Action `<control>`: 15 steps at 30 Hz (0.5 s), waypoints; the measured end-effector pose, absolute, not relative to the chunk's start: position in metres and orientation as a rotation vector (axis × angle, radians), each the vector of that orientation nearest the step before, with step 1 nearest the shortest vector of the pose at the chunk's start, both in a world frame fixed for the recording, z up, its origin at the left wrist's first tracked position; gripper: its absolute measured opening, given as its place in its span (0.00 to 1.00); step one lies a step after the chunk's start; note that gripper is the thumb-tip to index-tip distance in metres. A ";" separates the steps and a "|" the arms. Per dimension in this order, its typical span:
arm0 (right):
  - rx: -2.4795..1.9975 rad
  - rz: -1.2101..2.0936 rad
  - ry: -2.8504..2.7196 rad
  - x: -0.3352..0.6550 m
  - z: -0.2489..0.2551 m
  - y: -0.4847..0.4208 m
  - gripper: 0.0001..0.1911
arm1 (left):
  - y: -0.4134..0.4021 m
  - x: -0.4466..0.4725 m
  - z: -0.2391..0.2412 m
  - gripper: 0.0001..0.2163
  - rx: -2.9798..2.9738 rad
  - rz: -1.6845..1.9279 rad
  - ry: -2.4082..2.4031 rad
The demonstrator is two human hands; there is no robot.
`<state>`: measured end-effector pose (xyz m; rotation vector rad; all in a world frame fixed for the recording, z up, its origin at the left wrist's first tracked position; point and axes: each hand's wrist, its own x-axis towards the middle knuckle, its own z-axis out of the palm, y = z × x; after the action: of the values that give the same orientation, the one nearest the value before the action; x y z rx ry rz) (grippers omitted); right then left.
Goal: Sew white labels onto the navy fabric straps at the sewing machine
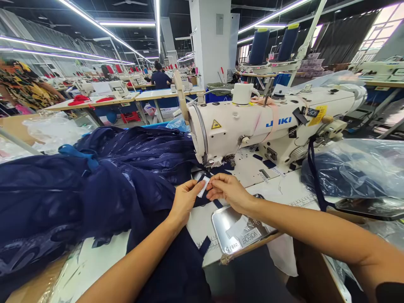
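My left hand pinches a small white label between thumb and fingers, with dark navy fabric beneath it. From the other side, the curled fingers of my right hand close on the label's right edge. Both hands are just in front of the needle area of a white sewing machine, whose needle is hard to make out. A large heap of navy garments lies to the left, and part of it hangs down over the table's front edge.
A shiny metal tray with printed labels sits below my right forearm. Navy scraps lie by the machine base. A plastic-wrapped navy bundle stands right. Thread cones rise behind; other people work farther back.
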<state>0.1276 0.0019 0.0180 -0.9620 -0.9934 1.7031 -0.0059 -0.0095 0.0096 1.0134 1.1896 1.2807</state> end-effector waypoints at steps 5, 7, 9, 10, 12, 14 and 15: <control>-0.950 1.496 -1.222 0.141 0.016 0.015 0.07 | -0.009 -0.006 0.010 0.15 0.953 1.227 1.160; -0.889 1.528 -1.308 0.143 0.016 0.020 0.11 | -0.009 -0.007 0.010 0.15 0.966 1.205 1.153; -0.858 1.541 -1.377 0.141 0.016 0.023 0.12 | -0.009 -0.007 0.011 0.15 0.992 1.193 1.148; -0.861 1.532 -1.402 0.140 0.017 0.024 0.10 | -0.009 -0.007 0.011 0.15 1.000 1.194 1.144; -0.876 1.497 -1.435 0.138 0.017 0.025 0.09 | -0.010 -0.008 0.012 0.15 1.008 1.204 1.137; -0.886 1.455 -1.451 0.136 0.018 0.025 0.09 | -0.011 -0.008 0.014 0.14 1.008 1.206 1.125; -0.891 1.442 -1.461 0.136 0.019 0.026 0.09 | -0.011 -0.007 0.015 0.13 1.009 1.203 1.117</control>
<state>0.1360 0.0256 0.0185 -0.8910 -1.4608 1.4416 -0.0074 -0.0112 0.0151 1.0094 1.1175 1.2026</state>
